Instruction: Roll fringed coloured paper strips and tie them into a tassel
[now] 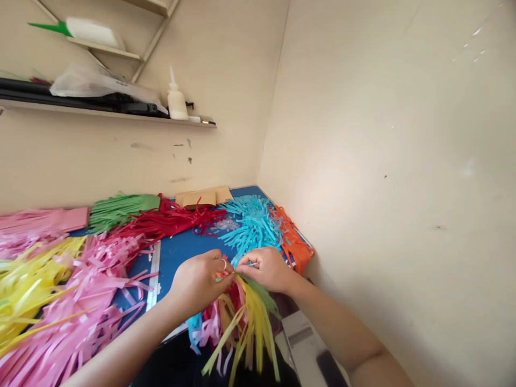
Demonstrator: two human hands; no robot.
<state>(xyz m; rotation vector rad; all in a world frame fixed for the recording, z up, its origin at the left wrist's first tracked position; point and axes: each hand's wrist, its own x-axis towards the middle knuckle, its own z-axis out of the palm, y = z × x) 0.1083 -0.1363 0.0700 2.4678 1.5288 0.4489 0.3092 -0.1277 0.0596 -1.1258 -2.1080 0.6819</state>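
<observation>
My left hand, with a ring on one finger, is closed in a pinch at the top of a yellow paper tassel. Meeting it fingertip to fingertip, my right hand pinches the same top. A thin pale bit, too small to name, shows between the right fingers. The yellow strips hang down over the table's front edge. Beside them hang pink, red, light green and blue strips, partly hidden by my hands. Just beyond the hands lies a heap of light blue fringed paper.
Fringed paper in pink, yellow, red, green and orange covers much of the blue table. Brown paper pieces lie at the back. Above, a wall shelf carries a glue bottle.
</observation>
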